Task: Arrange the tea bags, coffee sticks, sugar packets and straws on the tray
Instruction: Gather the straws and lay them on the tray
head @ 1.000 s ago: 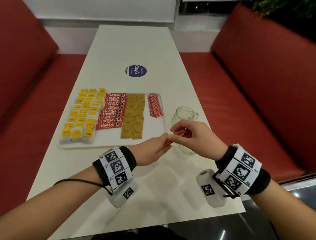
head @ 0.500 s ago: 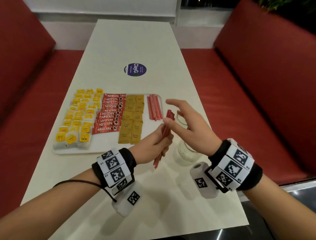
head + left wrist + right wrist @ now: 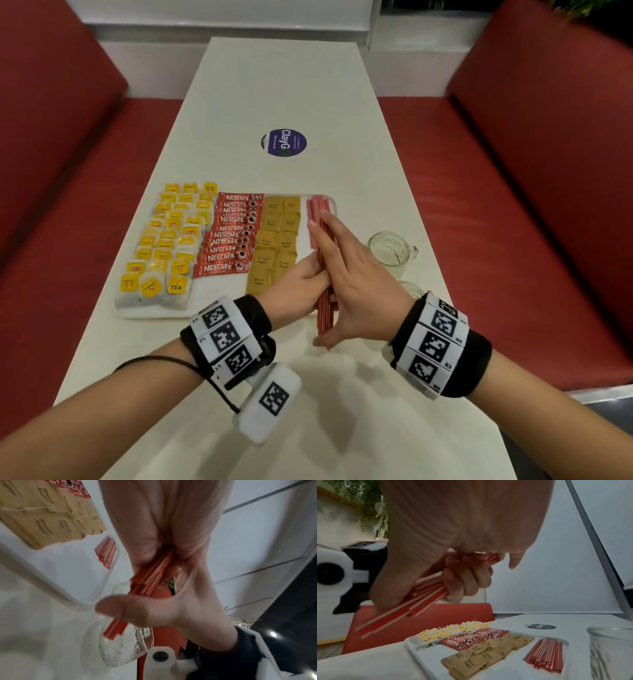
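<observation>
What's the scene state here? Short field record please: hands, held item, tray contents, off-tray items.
left hand: grips bundle of red-and-white striped straws
right hand: fingers straight, flat against the bundle
white rectangular tray, left to right: yellow-tagged tea bags, red Nescafe coffee sticks, brown paper sugar packets, laid red straws
off tray: clear glass mug, to its right

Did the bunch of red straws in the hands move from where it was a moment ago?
Yes. The held straws went from beside the glass cup leftward to above the tray's right end, gripped by the left hand.
</observation>
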Motion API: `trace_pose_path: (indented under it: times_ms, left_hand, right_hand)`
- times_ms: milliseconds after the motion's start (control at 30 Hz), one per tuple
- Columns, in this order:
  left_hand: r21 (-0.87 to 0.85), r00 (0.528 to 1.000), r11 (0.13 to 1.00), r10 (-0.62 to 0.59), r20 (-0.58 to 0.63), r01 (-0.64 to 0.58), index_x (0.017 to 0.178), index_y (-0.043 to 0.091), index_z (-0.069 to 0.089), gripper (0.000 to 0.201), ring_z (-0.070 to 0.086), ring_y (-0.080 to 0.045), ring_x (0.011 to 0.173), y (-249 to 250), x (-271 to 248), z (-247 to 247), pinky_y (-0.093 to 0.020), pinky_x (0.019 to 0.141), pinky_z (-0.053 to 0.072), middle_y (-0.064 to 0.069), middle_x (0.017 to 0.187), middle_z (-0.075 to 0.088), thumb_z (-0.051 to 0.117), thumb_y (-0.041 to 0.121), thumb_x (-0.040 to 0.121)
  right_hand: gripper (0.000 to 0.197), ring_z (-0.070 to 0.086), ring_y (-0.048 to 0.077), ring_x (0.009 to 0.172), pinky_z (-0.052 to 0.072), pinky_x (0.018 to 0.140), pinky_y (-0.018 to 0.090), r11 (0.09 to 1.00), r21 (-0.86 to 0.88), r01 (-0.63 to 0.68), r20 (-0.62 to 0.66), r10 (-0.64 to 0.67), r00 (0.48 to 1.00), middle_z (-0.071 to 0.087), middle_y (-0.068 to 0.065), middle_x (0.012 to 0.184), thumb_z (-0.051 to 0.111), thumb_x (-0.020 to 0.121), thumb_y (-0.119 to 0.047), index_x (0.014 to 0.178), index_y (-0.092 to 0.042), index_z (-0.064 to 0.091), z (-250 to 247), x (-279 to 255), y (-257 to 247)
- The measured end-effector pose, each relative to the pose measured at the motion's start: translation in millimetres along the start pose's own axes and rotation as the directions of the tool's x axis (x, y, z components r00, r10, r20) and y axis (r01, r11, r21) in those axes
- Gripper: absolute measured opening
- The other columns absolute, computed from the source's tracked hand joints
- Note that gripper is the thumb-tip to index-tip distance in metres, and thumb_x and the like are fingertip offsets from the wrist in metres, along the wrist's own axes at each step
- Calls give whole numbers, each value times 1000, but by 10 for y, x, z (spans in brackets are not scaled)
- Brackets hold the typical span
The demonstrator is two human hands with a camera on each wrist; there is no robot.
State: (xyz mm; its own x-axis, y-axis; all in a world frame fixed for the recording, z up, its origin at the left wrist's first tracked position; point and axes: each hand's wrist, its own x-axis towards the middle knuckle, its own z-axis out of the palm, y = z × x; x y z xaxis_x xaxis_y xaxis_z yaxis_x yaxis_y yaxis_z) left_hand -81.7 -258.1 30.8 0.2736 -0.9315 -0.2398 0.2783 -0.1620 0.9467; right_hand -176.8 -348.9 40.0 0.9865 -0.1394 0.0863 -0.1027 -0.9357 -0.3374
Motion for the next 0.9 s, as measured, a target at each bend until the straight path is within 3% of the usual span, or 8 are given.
trace_pose_path:
  times_ms: [133, 267, 333, 467, 600, 733, 800, 900]
  left_hand:
    - [-110, 999, 994, -30, -16, 28, 107, 17, 50, 17, 45, -8, 49, 5, 10, -42, -20, 50, 44, -3, 63, 44, 36, 10, 101]
    - [-83, 992, 995, 40, -123, -51, 91, 17, 45, 14, 42, -6, 51, 3, 45, -131, -22, 55, 45, 1, 66, 37, 36, 13, 101]
    - [40, 974, 988, 155, -166, -151, 89, 18, 41, 14, 43, -6, 54, -5, 69, -185, -21, 58, 45, 3, 68, 38, 35, 13, 101]
    - [268, 931, 918, 338, -136, -294, 93, 23, 42, 9, 50, -8, 64, -90, 67, -144, -27, 71, 49, 13, 68, 46, 37, 27, 99]
    - [427, 927, 849, 370, -61, -311, 116, 2, 42, 34, 51, -20, 77, -219, 0, -19, -22, 82, 44, -8, 82, 48, 37, 30, 98]
    - [463, 934, 839, 352, -65, -284, 121, -1, 39, 33, 49, 0, 66, -200, 25, -45, -20, 72, 43, 12, 73, 46, 37, 23, 99]
    - [423, 948, 866, 314, -45, -267, 125, 10, 38, 33, 48, 0, 64, -179, 48, -75, -36, 66, 48, 14, 75, 45, 38, 30, 98]
    - [476, 975, 852, 215, 56, -215, 126, 25, 36, 33, 47, -11, 66, -191, 46, -101, -46, 67, 50, 3, 79, 44, 37, 35, 94]
  right_hand:
    - [145, 5, 25, 145, 24, 115, 40, 1000, 25, -10, -27, 10, 1000, -5, 11, 156, 81, 41, -62, 148, -16, -6, -2, 51, 19]
    - [142, -20, 6, 142, 7, 119, 25, 889, 440, -130, 21, 135, 991, -24, -8, 153, 75, 48, -67, 145, -26, -21, -16, -111, -31]
    - [109, 4, 3, 143, 20, 117, 29, 587, 736, -337, 148, 347, 926, -2, -13, 155, 60, 63, -69, 144, -39, -8, 70, -219, -122]
    - [69, 60, 21, 103, 51, 94, 34, -391, 811, -435, 579, 433, 690, 58, 17, 117, 42, 88, -55, 127, 2, 42, 376, -235, -147]
    - [53, 64, 24, 86, 58, 74, 30, -569, 773, -280, 565, 415, 713, 62, 14, 83, 41, 98, -34, 122, 13, 48, 340, -133, -99]
    - [49, 62, 20, 91, 53, 90, 34, -293, 885, -361, 462, 475, 749, 61, 3, 86, 36, 95, -47, 113, -5, 54, 249, -115, -71]
    - [47, 55, 4, 113, 45, 100, 29, 185, 938, -294, 152, 545, 825, 58, -13, 112, 34, 89, -54, 124, -25, 47, 97, -117, -48]
    - [51, 31, -3, 134, 31, 110, 24, 772, 635, 0, -317, 260, 912, 33, -21, 140, 42, 96, -41, 141, -32, 22, -182, -51, 50]
